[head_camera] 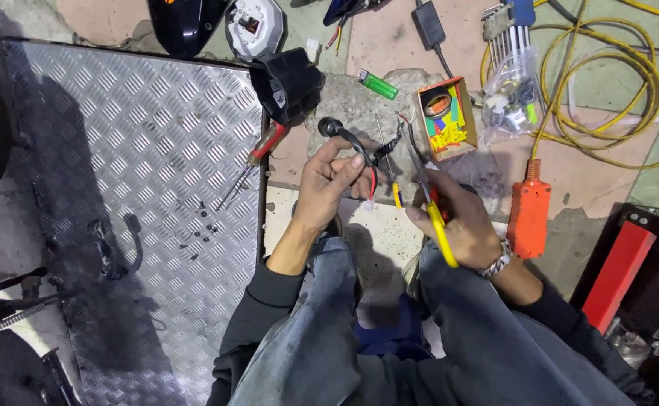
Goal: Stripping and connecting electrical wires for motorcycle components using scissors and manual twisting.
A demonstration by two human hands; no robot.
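My left hand (329,184) grips a black cable (352,143) with a round black plug at its far end and thin red and black wires by my fingers. In my right hand (457,222) are yellow-handled pliers (433,207), their narrow jaws pointing up toward the wire ends. A thin tool with a yellow handle (391,177) lies between my two hands. Both hands work above my knees, over the concrete floor.
A ridged metal plate (119,188) with small screws covers the left. A red-handled screwdriver (258,154), a black plastic part (288,83), a green lighter (378,85), an open cardboard box (446,116), a yellow cable coil (608,83) and an orange plug (529,214) lie around.
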